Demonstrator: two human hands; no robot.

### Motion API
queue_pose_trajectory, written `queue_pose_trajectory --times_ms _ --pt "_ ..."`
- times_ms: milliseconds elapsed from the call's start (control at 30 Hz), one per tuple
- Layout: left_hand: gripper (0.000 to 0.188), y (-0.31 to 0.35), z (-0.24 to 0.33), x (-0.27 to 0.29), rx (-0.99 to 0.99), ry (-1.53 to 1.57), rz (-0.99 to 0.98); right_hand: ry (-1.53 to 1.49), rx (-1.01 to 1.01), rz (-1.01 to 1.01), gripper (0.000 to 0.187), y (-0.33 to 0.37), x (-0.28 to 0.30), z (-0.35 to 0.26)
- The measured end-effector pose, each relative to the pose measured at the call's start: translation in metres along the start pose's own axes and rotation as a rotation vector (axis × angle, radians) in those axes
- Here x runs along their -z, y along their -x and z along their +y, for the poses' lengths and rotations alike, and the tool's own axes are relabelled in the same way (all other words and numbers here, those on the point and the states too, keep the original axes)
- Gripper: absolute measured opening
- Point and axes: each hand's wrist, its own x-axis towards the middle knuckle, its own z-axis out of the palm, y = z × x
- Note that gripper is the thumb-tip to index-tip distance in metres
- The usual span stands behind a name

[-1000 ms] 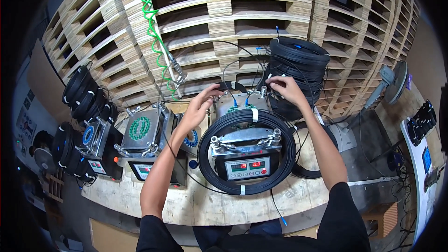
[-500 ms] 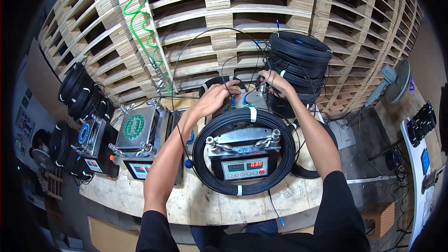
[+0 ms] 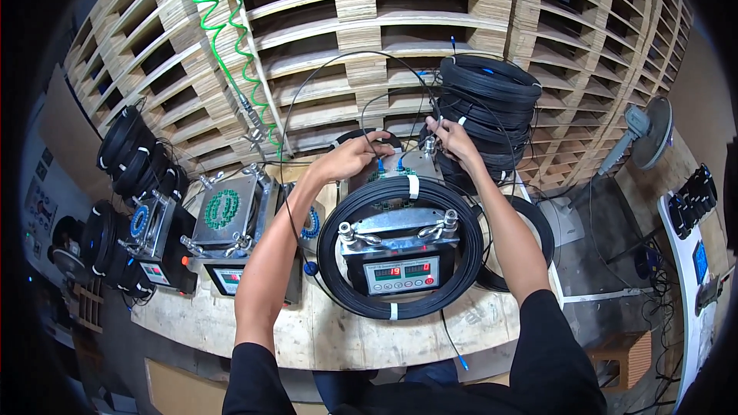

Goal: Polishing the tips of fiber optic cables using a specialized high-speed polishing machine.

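Observation:
A black cable coil point(image 3: 330, 261) tied with white bands rings the front of a polishing machine point(image 3: 401, 273) with a lit digital display. Behind the coil, the machine's metal plate carries green connector holders, with two blue cable connectors point(image 3: 400, 163) upright in them. My left hand point(image 3: 350, 157) rests over the plate's left side, fingers stretched and apart near the left connector and its cable. At the far right corner, my right hand point(image 3: 455, 141) has its fingers bent together beside a metal clamp post point(image 3: 429, 146). What they grip there is too small to make out.
Two similar machines stand left, one with a green ring of holders point(image 3: 221, 209). Stacked black coils point(image 3: 492, 107) rise at back right, before wooden pallets point(image 3: 357, 38). Loose cable arches over my hands. A blue-tipped cable end point(image 3: 463, 363) hangs off the bench point(image 3: 307, 338).
The view has shifted slightly. The red readout on the machine's display has changed. Both hands stay at nearly the same spots, the left fingers a little straighter.

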Motion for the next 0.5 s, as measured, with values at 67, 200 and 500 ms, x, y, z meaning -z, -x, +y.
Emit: queue_pose_trajectory --times_ms 67,200,500 --pt "0.078 0.002 -0.002 0.003 -0.041 -0.05 -0.026 -0.322 0.03 -0.048 0.037 0.011 -0.005 0.003" --pt "0.078 0.0 0.015 -0.005 -0.109 -0.19 -0.008 -0.606 0.192 -0.181 0.045 0.019 0.01 0.02" --pt "0.076 0.012 0.018 -0.005 -0.146 -0.214 0.074 -0.53 0.088 -0.09 0.056 0.031 -0.009 0.0"
